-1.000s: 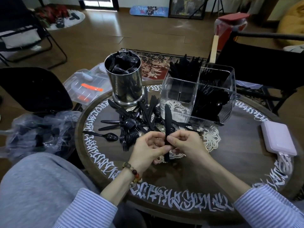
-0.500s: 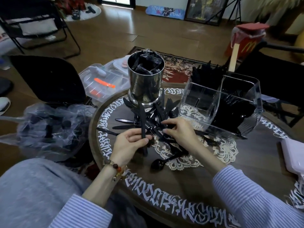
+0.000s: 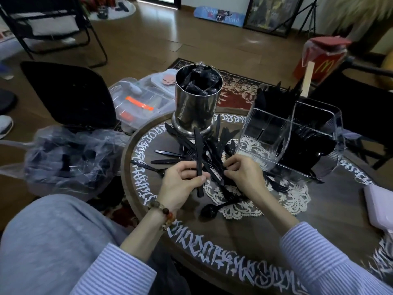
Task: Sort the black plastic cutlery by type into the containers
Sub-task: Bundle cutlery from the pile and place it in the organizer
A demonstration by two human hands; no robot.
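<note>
Now left hand grips a slim glossy knife; right hand pinches tangled plastic cutlery.

the left hand is raised with its palm turned inward, fingers curled and thumb pressed across in a closed grip, a bead bracelet on its wrist. just to its right, the right hand reaches forward, palm down, fingertips bent downward. both forearms wear pushed-up striped sleeves.

Brown wooden plank floor all round the round dark wooden table; beyond the table, patterned red rug; far left, black folding chair.
</note>
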